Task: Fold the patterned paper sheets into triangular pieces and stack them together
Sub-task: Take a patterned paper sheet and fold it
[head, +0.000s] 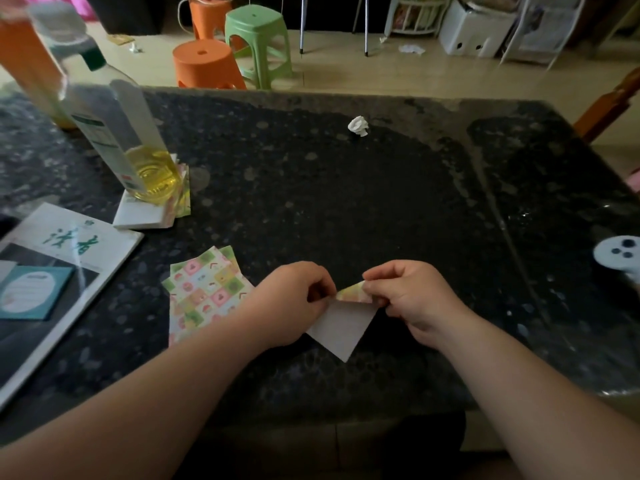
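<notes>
- Head view puts the sheet (341,329) on the table (346,202) right in front of you, white back up, one corner toward you. Its top edge is turned over, so a strip of pattern shows.
- Your left hand (294,301) pinches that turned edge at its left end, and your right hand (412,296) pinches it at the right end.
- You look early in this fold: no triangle is formed yet.
- Just left of your left hand lies a pile (204,292) of flat patterned sheets, all left to fold.
- Farther left, patterned paper (181,199) sticks out from under a white pad beneath a bottle (114,133). Whether those pieces are folded cannot be told.
- A magazine (59,265), a paper ball (358,125) and a controller (620,256) sit well apart, and nothing blocks your fold.
</notes>
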### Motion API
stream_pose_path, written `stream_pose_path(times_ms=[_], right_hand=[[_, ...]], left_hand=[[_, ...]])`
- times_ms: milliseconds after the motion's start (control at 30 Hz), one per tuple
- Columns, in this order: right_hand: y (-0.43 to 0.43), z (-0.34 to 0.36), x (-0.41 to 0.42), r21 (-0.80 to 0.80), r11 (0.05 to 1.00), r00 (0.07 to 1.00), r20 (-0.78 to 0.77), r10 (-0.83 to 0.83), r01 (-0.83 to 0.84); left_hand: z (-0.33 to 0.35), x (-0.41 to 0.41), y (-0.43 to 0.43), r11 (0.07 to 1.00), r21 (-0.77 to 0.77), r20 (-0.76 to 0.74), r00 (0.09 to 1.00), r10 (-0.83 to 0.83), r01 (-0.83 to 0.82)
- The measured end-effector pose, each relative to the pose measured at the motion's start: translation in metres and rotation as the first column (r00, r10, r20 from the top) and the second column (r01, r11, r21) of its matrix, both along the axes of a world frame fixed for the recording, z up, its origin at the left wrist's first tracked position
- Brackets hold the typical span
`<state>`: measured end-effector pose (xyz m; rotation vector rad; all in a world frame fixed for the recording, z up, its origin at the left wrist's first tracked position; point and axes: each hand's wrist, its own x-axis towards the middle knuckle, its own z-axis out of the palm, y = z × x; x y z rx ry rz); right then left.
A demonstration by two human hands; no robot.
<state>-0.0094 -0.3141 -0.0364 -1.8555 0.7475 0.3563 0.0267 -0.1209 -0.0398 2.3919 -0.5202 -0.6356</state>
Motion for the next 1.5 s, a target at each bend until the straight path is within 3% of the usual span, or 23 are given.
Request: stream_pose_path(times_ms=[133,300,500,667,833,900,1000,1133,1200,1300,1433,1500], right_hand=[[0.003,0.004,0.0,-0.044,0.993,0.994,0.002,0.107,-0.107],[0.001,0.007,0.0,-0.128,0.964,0.972,-0.053,0.229,-0.234],[-0.001,0.009,-0.001,-0.129,0.962,0.97,-0.07,0.231,-0.239],[-0.001,0.004,-0.002,-0.102,0.976,0.981,-0.03,0.192,-0.194],[-0.002,0.007,-0.002,-0.109,0.96,0.953,0.132,0.272,-0.259],[-0.001,0.01,-0.002,-0.113,0.942,0.929,0.166,0.33,-0.315],[0.001,0.013,-0.003,-0.151,0.903,0.892,0.161,0.423,-0.401],[0.005,0.013,-0.006,-0.198,0.855,0.846,0.152,0.511,-0.48],[0.005,0.014,-0.006,-0.2,0.845,0.837,0.152,0.526,-0.495],[0.005,0.017,-0.007,-0.153,0.836,0.817,0.178,0.548,-0.527],[0.008,0.021,-0.01,-0.201,0.803,0.766,0.244,0.595,-0.561],[0.007,0.022,-0.01,-0.176,0.763,0.729,0.223,0.647,-0.623]], left_hand=[[-0.003,-0.004,0.002,0.989,0.074,0.023,0.991,-0.13,0.128],[-0.007,-0.006,0.001,0.988,0.087,0.075,0.988,-0.138,0.132],[-0.004,-0.009,-0.004,0.963,0.186,0.185,0.956,-0.227,0.192],[-0.007,-0.017,-0.007,0.956,0.197,0.165,0.954,-0.25,0.217],[-0.001,-0.022,-0.014,0.987,-0.019,-0.003,0.987,0.161,-0.161],[0.001,-0.018,-0.017,0.97,-0.059,-0.144,0.964,0.224,-0.234],[0.009,-0.014,-0.013,0.968,-0.122,-0.315,0.933,0.172,-0.22],[0.011,-0.011,-0.001,0.997,-0.075,-0.12,0.992,-0.039,0.031],[0.013,-0.011,0.001,0.995,-0.078,-0.134,0.988,-0.075,0.065],[0.011,-0.01,0.002,0.995,-0.1,-0.228,0.974,0.006,-0.03],[0.004,-0.011,0.0,0.88,-0.311,-0.562,0.816,0.134,-0.358],[0.006,-0.012,-0.002,0.841,-0.311,-0.592,0.782,0.194,-0.443]])
